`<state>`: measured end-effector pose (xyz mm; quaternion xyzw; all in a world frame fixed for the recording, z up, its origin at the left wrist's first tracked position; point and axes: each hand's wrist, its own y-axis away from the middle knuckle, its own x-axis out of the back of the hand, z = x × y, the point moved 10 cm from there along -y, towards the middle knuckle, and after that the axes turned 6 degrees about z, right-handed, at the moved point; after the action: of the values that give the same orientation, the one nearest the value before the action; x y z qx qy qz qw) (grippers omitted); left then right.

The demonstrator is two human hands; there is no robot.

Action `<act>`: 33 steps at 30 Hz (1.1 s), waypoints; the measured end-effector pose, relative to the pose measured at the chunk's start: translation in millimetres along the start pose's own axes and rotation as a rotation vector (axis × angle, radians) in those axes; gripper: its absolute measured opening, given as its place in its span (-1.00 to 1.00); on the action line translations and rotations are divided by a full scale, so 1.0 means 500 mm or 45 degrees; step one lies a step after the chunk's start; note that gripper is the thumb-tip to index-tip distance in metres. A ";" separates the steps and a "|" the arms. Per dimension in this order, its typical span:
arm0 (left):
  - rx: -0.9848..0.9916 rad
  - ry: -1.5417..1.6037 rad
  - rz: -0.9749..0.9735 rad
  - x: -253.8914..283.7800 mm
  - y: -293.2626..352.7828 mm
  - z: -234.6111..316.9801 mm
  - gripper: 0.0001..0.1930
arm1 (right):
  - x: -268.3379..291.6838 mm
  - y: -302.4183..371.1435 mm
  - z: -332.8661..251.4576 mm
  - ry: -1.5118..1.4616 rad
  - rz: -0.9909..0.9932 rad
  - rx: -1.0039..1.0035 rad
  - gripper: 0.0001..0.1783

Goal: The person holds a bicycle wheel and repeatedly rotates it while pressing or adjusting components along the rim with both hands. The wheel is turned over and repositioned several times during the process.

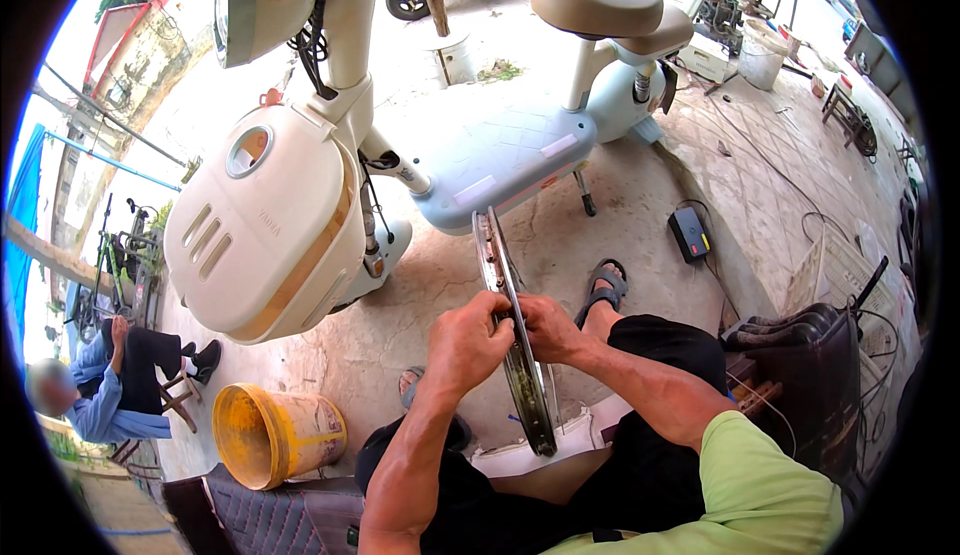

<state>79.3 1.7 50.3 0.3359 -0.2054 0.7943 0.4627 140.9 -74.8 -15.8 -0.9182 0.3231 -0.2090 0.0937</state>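
A metal wheel rim [527, 395] stands nearly edge-on between my knees, its channel worn and dirty. My left hand [468, 343] is closed at its left edge, thumb and forefinger pinched on the rim near mid-height. From the other side my right hand [548, 328] grips the same rim, with its fingertips partly hidden behind it. The upper end of the rim comes close to the pale blue footboard [500, 160] of an electric scooter. A whitish sheet-like piece [580, 437] lies below the rim, between my legs.
The scooter's cream front basket [262, 220] stands at the left and its brown seat [597, 0] at the far side. A yellow bucket [270, 435] sits lower left, near a seated person [110, 385]. A black charger-like box [688, 234] with a cable lies on the concrete at right.
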 end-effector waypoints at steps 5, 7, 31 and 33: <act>-0.018 -0.028 -0.023 -0.005 0.000 -0.004 -0.85 | -0.007 0.004 -0.004 -0.020 -0.022 0.030 -0.77; -0.005 -0.049 -0.013 0.000 0.001 0.001 -0.85 | -0.005 0.004 -0.004 -0.029 -0.003 0.040 -0.77; -0.031 -0.029 0.028 -0.002 0.002 0.002 -0.83 | -0.006 0.006 0.019 -0.063 0.007 -0.021 -0.79; -0.049 -0.019 0.033 0.002 0.003 0.009 -0.83 | -0.004 0.007 0.024 -0.076 0.017 -0.041 -0.79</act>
<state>79.4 -1.4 54.2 0.3300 -0.2286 0.7936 0.4573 142.9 -75.9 -28.0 -0.9232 0.3297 -0.1756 0.0898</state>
